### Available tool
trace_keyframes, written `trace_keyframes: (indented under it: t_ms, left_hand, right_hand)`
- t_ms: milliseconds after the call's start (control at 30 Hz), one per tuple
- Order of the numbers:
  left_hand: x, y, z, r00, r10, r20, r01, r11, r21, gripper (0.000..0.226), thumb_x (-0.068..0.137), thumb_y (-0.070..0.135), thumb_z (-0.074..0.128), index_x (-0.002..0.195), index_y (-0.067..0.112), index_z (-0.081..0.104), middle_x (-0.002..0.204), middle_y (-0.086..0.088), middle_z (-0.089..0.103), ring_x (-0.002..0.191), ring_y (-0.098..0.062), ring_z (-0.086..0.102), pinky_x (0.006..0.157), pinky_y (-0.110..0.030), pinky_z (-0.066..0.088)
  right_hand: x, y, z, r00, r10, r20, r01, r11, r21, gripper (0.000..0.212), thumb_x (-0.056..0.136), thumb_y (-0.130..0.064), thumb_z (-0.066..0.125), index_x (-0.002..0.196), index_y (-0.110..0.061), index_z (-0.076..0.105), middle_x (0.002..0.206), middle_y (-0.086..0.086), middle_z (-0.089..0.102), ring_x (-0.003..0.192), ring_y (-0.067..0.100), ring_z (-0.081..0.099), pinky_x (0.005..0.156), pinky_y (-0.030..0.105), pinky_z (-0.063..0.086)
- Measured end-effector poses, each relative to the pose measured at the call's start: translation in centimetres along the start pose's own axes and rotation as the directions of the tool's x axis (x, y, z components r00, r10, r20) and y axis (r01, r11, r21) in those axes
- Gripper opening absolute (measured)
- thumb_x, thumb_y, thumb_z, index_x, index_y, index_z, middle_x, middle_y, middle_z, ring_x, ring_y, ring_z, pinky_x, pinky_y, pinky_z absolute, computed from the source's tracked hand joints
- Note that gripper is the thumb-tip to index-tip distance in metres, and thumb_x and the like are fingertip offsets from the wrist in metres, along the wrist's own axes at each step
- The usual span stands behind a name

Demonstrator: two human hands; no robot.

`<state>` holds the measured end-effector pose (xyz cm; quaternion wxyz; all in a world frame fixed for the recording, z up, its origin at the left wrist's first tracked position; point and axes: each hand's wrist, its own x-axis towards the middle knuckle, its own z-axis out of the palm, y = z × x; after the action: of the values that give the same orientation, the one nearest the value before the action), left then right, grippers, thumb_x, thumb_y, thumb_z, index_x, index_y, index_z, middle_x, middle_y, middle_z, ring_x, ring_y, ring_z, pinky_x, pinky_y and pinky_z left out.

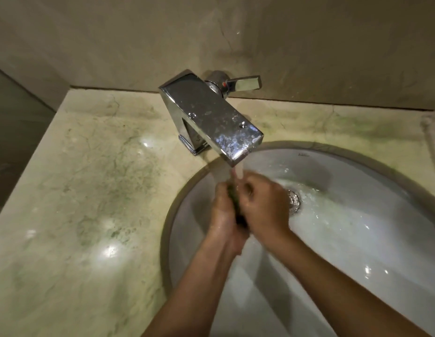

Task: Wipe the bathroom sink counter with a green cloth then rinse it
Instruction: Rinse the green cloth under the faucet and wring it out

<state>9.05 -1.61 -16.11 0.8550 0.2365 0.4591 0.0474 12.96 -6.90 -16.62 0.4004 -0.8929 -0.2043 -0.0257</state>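
Over the white sink basin (357, 239), my left hand (221, 210) and my right hand (262, 203) are pressed together around the green cloth (236, 203). Only a narrow dark green strip of the cloth shows between my palms. Both hands grip it with curled fingers, right under the spout of the chrome faucet (211, 113). Water (238, 171) runs from the spout onto my fingers and the cloth, and it flows across the basin toward the drain (294, 200). The beige marble counter (90, 190) around the sink looks wet and shiny.
The faucet's lever handle (245, 83) points right, near the back wall (211, 32). The counter ends at a left edge (29, 154) with dark floor beyond. A pale object (430, 132) stands at the far right edge of the counter.
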Motion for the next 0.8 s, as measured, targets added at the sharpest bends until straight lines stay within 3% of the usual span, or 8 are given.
trace_keyframes:
  t_ms: [67, 200, 333, 433, 500, 600, 667, 800]
  left_hand:
    - [0.1, 0.3, 0.6, 0.999, 0.005, -0.053, 0.000, 0.994, 0.106, 0.032, 0.092, 0.031, 0.042, 0.062, 0.019, 0.047, 0.055, 0.000, 0.048, 0.043, -0.011, 0.047, 0.040, -0.017, 0.037]
    - [0.2, 1.3, 0.2, 0.995, 0.096, 0.005, -0.095, 0.993, -0.074, 0.038, 0.100, 0.031, 0.035, 0.068, 0.016, 0.049, 0.051, 0.003, 0.053, 0.044, -0.007, 0.053, 0.043, -0.015, 0.043]
    - [0.1, -0.3, 1.0, 0.998, 0.024, -0.054, -0.013, 0.982, 0.186, 0.036, 0.098, 0.032, 0.036, 0.069, 0.016, 0.049, 0.049, 0.001, 0.047, 0.040, -0.012, 0.045, 0.035, -0.017, 0.034]
    - [0.6, 2.0, 0.9, 0.996, 0.083, -0.034, -0.079, 0.993, 0.088, 0.039, 0.098, 0.032, 0.037, 0.066, 0.015, 0.050, 0.045, 0.002, 0.053, 0.039, -0.009, 0.052, 0.038, -0.014, 0.040]
    - [0.3, 2.1, 0.8, 0.995, 0.103, -0.005, -0.103, 0.994, 0.040, 0.041, 0.099, 0.034, 0.035, 0.066, 0.015, 0.049, 0.045, 0.003, 0.051, 0.039, -0.008, 0.051, 0.040, -0.014, 0.040]
    - [-0.2, -0.5, 1.3, 0.998, -0.026, -0.055, 0.036, 0.983, 0.181, 0.042, 0.099, 0.042, 0.035, 0.071, 0.018, 0.055, 0.048, 0.002, 0.055, 0.042, -0.012, 0.050, 0.042, -0.018, 0.037]
    - [-0.4, -0.8, 1.5, 0.997, -0.035, -0.064, 0.047, 0.978, 0.205, 0.039, 0.099, 0.038, 0.036, 0.071, 0.017, 0.054, 0.048, 0.001, 0.053, 0.040, -0.011, 0.048, 0.041, -0.018, 0.034]
    - [0.0, 1.4, 0.6, 0.999, 0.048, -0.022, -0.048, 0.999, 0.019, 0.040, 0.097, 0.028, 0.035, 0.060, 0.014, 0.044, 0.043, 0.002, 0.046, 0.038, -0.008, 0.048, 0.039, -0.012, 0.038]
  right_hand:
    - [1.4, -0.4, 0.4, 0.976, 0.216, -0.004, -0.216, 0.976, 0.008, 0.041, 0.094, -0.042, 0.038, 0.077, -0.017, 0.066, 0.070, 0.012, 0.066, 0.066, 0.035, 0.062, 0.054, 0.034, 0.045]
    - [-1.0, -2.2, 0.3, 0.993, -0.030, 0.118, 0.037, 0.998, -0.054, 0.046, 0.091, -0.045, 0.035, 0.072, -0.014, 0.064, 0.069, 0.015, 0.067, 0.062, 0.038, 0.062, 0.054, 0.035, 0.044]
    - [2.8, -0.3, -0.1, 0.939, 0.320, 0.124, -0.327, 0.944, 0.047, 0.046, 0.097, -0.041, 0.035, 0.059, -0.020, 0.050, 0.060, 0.007, 0.056, 0.063, 0.031, 0.058, 0.056, 0.033, 0.039]
    - [0.2, -2.3, -0.2, 0.977, 0.143, 0.157, -0.146, 0.989, 0.008, 0.039, 0.098, -0.039, 0.036, 0.087, -0.013, 0.063, 0.081, 0.018, 0.066, 0.078, 0.038, 0.061, 0.064, 0.038, 0.043]
    - [-1.0, -3.0, -0.7, 0.982, 0.052, 0.181, -0.046, 0.998, -0.042, 0.044, 0.097, -0.040, 0.032, 0.087, -0.009, 0.062, 0.083, 0.021, 0.067, 0.079, 0.040, 0.061, 0.061, 0.037, 0.041]
    - [2.7, -0.7, -1.1, 0.947, 0.299, 0.121, -0.295, 0.954, -0.050, 0.050, 0.099, -0.041, 0.027, 0.066, -0.013, 0.053, 0.064, 0.010, 0.058, 0.066, 0.033, 0.057, 0.050, 0.029, 0.028]
    - [3.2, -0.7, -1.1, 0.928, 0.357, 0.109, -0.356, 0.934, -0.026, 0.050, 0.100, -0.040, 0.030, 0.062, -0.014, 0.049, 0.063, 0.009, 0.055, 0.065, 0.032, 0.056, 0.051, 0.030, 0.031]
    - [-1.2, -3.4, -1.3, 0.967, 0.103, 0.234, -0.082, 0.992, -0.098, 0.038, 0.099, -0.036, 0.036, 0.091, -0.011, 0.063, 0.086, 0.021, 0.066, 0.081, 0.039, 0.061, 0.067, 0.039, 0.044]
